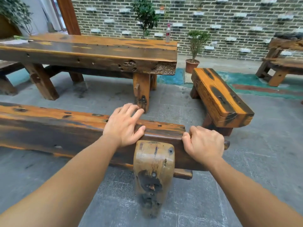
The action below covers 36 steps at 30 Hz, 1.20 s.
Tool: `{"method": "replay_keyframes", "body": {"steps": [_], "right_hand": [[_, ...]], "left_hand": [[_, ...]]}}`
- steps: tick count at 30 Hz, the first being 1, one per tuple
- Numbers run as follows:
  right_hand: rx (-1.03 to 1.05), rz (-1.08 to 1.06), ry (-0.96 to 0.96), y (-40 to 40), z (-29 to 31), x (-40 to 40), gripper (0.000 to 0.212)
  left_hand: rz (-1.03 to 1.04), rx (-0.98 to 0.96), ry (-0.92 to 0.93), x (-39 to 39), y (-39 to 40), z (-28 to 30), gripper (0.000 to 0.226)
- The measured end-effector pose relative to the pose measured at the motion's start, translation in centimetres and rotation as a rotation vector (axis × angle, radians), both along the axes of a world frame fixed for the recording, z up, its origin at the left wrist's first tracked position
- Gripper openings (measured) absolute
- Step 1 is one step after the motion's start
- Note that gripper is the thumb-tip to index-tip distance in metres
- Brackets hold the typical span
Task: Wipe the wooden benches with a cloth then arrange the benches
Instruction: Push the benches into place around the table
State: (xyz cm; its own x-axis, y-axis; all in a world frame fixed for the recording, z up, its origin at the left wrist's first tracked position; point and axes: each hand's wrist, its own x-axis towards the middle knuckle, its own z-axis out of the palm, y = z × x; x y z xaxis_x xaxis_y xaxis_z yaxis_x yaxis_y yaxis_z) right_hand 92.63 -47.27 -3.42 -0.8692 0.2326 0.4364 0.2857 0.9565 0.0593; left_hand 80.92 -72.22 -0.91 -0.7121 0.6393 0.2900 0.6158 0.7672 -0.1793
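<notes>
**Observer:** Nearest the lens: two bare forearms reaching down to the long bench (68,128), at its right end. One thick wooden leg (153,174) stands right under that end, close to the viewer.

**Recorder:** Grip state?

**Observer:** Left hand (123,126) lies flat on the top, fingers spread and straight, thumb hooked over the near edge. Nothing clasped; it presses, does not clench. Right hand (204,145) is curled round the bench's end corner, knuckles up, fingers wrapped over the edge. That one is grasping the bench itself.

**Recorder:** Why split like that?

**Observer:** My reading: the right hand takes the pull or lift at the end, the left steadies the slab from above. Heavy timber, so working from one end to pivot it makes sense.

**Recorder:** Cloth?

**Observer:** None in either hand. Pale things lie on the far left of the big table (91,49); too small to tell whether one is a cloth. I judge this as the arranging step, not wiping.

**Recorder:** Surroundings?

**Observer:** Long bench sits parallel to the table, apart from it, paving between. A short bench (219,97) stands at the table's right end, angled. A bottle (167,33) is upright on the far table corner. A potted plant (193,63) sits by the brick wall (229,22).
</notes>
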Motion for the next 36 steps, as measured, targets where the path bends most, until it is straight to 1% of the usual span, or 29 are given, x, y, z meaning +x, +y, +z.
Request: {"method": "replay_keyframes", "body": {"steps": [3,6,9,11,13,15,16,17,18,19,20,21,24,25,27,29,30,36], "right_hand": [[-0.06,0.038,-0.013,0.2,-0.3,0.4,0.042],[-0.1,0.055,-0.062,0.4,-0.7,0.3,0.041],[-0.209,0.048,-0.15,0.5,-0.4,0.0,0.048],[-0.339,0.039,-0.323,0.7,1.4,-0.1,0.056],[-0.472,0.037,-0.452,0.8,2.0,-0.2,0.062],[-0.633,0.076,-0.498,1.1,3.0,-0.3,0.065],[-0.755,0.097,-0.489,1.3,3.6,-0.1,0.064],[-0.933,0.113,-0.463,1.7,4.4,0.1,0.061],[-1.163,0.122,-0.411,2.6,5.5,0.3,0.057],[-1.33,0.118,-0.363,3.2,6.1,0.4,0.053],[-1.394,0.113,-0.344,4.4,6.7,0.8,0.049],[-1.314,0.137,-0.367,6.3,7.2,1.2,0.048],[-0.867,0.202,-0.625,15.0,7.6,1.9,0.053],[-0.786,0.188,-0.673,18.5,7.5,1.5,0.055],[-0.762,0.067,-0.681,25.2,7.7,0.3,0.055],[-0.757,-0.073,-0.638,30.1,8.4,-0.8,0.053],[-0.749,-0.106,-0.624,33.5,8.9,-1.6,0.052],[-0.761,-0.118,-0.687,45.2,11.3,-5.9,0.057]], "left_hand": [[0.035,0.006,-0.014,0.1,0.1,-0.3,0.071],[0.076,-0.011,-0.075,0.0,0.1,-0.4,0.076],[0.148,-0.042,-0.227,0.1,0.8,0.0,0.08],[0.251,-0.045,-0.379,0.7,1.2,1.2,0.079],[0.371,0.02,-0.529,1.8,1.7,0.8,0.084],[0.433,0.051,-0.623,3.6,2.8,1.0,0.087],[0.427,0.069,-0.671,4.7,3.4,1.3,0.087],[0.416,0.111,-0.724,5.8,4.1,1.9,0.086],[0.425,0.174,-0.772,6.7,5.0,2.9,0.084],[0.448,0.235,-0.788,7.1,5.4,3.5,0.081],[0.478,0.264,-0.784,7.2,6.0,4.4,0.078],[0.495,0.246,-0.753,6.9,6.7,5.4,0.076],[0.465,0.151,-0.666,5.0,9.7,8.0,0.071],[0.452,0.122,-0.642,4.2,11.2,8.7,0.071],[0.469,0.106,-0.609,2.7,15.0,9.8,0.069],[0.514,0.132,-0.66,1.5,19.1,10.7,0.067],[0.53,0.162,-0.693,0.6,22.5,10.8,0.067],[0.501,0.097,-0.784,-3.1,35.7,11.0,0.072]]}}
